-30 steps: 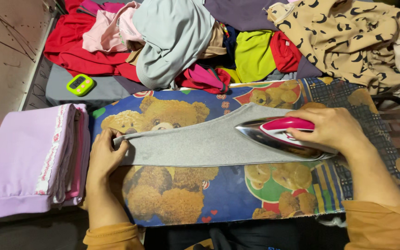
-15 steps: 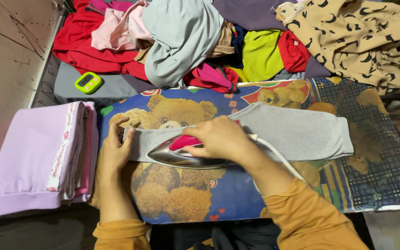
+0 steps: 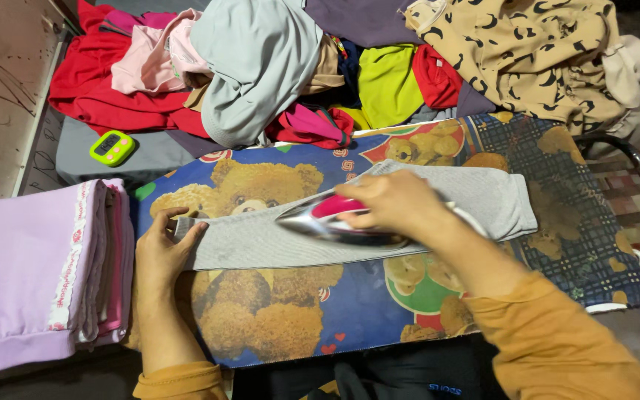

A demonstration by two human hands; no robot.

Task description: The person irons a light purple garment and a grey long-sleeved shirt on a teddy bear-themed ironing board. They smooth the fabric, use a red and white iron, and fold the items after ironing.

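A grey garment (image 3: 364, 218), plain and soft-looking, is lying flat as a long strip across a padded board cover (image 3: 261, 326) printed with teddy bears on blue. Its long axis is running from left to right, tilted slightly upward toward the right, where the wider end is sitting beyond the right hand; the narrow end is lying under the left hand.

A clothes iron (image 3: 335, 218) with a shiny metal body and a pink handle is resting on the middle of the garment, its pointed tip aiming left toward the left hand. The right hand (image 3: 394, 201) is wrapping closed around the handle, covering most of it. The left hand (image 3: 161, 248) is lying open and flat, fingers spread, pressing the garment's narrow end down onto the cover.

Compared with half a second ago, the iron is sitting farther right along the cloth, so a stretch of bare grey fabric is now showing between its tip and the left hand, which is staying on the same end.

Just left of the left hand, a stack of folded lilac and pink cloth (image 3: 38, 274) is sitting. Beyond both hands, a heap of mixed clothes (image 3: 261, 67) is piling up, with a small lime-green timer (image 3: 112, 147) lying near its left edge.
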